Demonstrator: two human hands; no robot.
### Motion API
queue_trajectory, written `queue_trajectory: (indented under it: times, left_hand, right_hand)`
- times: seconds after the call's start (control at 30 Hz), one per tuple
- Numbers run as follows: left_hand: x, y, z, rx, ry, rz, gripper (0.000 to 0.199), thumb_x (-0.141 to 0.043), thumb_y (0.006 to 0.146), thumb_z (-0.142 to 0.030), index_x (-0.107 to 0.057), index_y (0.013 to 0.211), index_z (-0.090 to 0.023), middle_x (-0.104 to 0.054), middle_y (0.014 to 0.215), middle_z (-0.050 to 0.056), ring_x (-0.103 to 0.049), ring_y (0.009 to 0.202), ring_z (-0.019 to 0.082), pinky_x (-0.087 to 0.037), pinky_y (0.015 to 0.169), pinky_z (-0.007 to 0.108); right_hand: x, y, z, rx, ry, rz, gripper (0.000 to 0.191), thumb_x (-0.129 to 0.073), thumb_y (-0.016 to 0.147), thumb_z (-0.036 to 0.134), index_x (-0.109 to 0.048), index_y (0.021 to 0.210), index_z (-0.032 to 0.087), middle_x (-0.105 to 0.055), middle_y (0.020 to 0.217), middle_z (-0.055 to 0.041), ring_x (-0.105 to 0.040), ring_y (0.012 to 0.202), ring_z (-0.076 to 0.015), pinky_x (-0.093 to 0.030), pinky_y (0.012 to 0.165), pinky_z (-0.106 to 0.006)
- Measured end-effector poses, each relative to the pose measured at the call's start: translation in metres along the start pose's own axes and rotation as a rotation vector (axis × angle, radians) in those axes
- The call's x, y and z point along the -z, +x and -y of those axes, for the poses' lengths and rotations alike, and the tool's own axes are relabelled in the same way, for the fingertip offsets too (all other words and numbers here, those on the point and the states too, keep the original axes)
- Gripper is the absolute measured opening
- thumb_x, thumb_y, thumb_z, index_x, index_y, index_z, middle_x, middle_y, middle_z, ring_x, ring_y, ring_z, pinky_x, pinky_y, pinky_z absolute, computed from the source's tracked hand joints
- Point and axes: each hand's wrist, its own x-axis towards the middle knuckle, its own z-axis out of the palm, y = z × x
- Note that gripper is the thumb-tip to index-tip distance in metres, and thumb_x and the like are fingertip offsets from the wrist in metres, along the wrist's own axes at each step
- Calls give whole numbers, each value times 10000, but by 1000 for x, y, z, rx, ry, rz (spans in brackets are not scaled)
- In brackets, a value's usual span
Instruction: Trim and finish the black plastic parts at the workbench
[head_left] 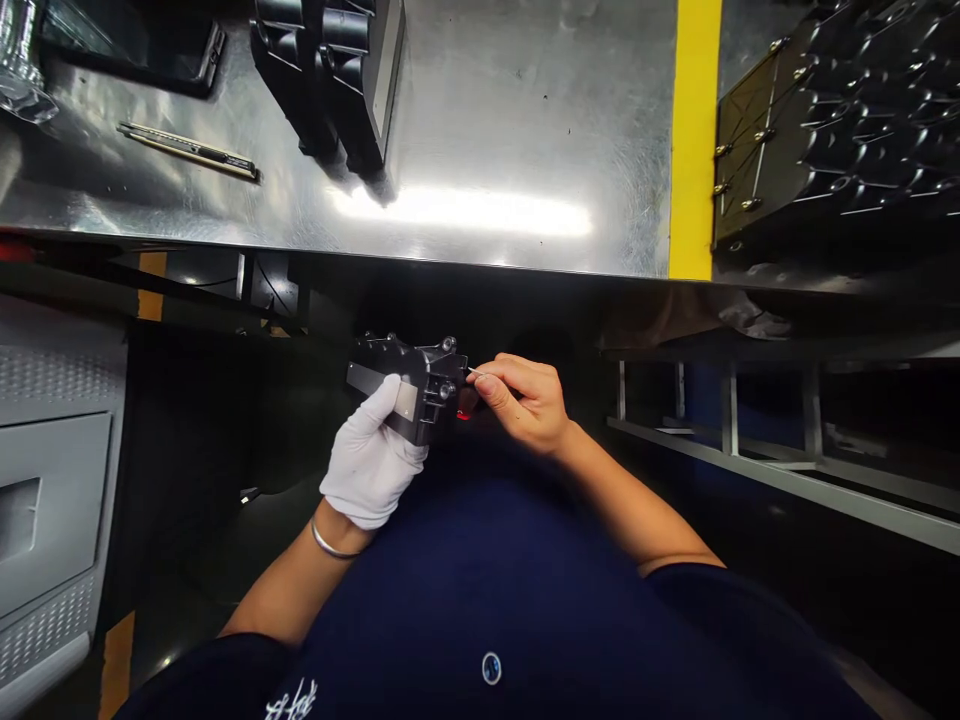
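My left hand (373, 462), in a white glove, grips a black plastic housing (405, 372) in front of my body, its thumb lying on a metal strip on the housing's face. Bare and pinched, my right hand (525, 400) holds a thin light-coloured blade or pick (475, 372) between thumb and index finger. The tip of this thin tool is at the housing's right edge; whether it touches cannot be told. A small red spot shows below the tip.
Beyond my hands runs a metal table (525, 120) with more black housings (322, 70), a pen-like tool (189, 150) and a dark tray (142, 45). Stacked black parts (870, 130) stand right of a yellow strip (694, 140). A grey cabinet (52, 480) is at left, a metal frame (780, 480) at right.
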Motion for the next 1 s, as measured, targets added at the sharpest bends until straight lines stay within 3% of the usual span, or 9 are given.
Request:
queue_trajectory:
  times: [0.13, 0.27, 0.7, 0.9, 1.0]
  left_hand:
    - [-2, -1, 3, -14, -3, -17, 389, -278, 981, -113, -656, 1069, -137, -708, 658, -3, -709, 676, 89, -572, 724, 151]
    - [0, -2, 5, -36, 13, -13, 386, -285, 979, -115, -628, 1155, -143, -733, 746, 19, -716, 743, 105, -578, 730, 167]
    - [-7, -4, 9, -82, 93, -100, 382, -315, 954, -63, -643, 1135, -133, -746, 814, 44, -715, 731, 110, -589, 672, 166]
    - [-7, -3, 9, -130, 165, -152, 348, -358, 929, -44, -696, 940, -124, -734, 750, 36, -705, 669, 103, -580, 615, 143]
    - [-2, -7, 9, -145, 208, -124, 335, -409, 899, -29, -684, 729, -119, -702, 652, 20, -684, 594, 93, -581, 623, 149]
  right_hand:
    - [5, 1, 1, 47, -102, 74, 255, -515, 921, 283, -673, 773, 148, -624, 625, -35, -522, 554, -109, -434, 553, -243]
    - [7, 2, 1, 92, -133, 61, 247, -517, 919, 291, -680, 792, 155, -632, 618, -34, -524, 544, -108, -435, 540, -240]
    - [11, 4, -7, 129, -141, 100, 268, -524, 920, 296, -693, 760, 163, -649, 612, -28, -537, 523, -93, -438, 528, -222]
    - [-3, 1, -19, 124, -133, -25, 311, -520, 914, 358, -703, 745, 173, -657, 615, -32, -530, 513, -103, -440, 507, -235]
    - [-8, 1, -34, -16, -97, -97, 368, -515, 907, 432, -717, 742, 172, -671, 640, -36, -568, 551, -115, -468, 546, -247]
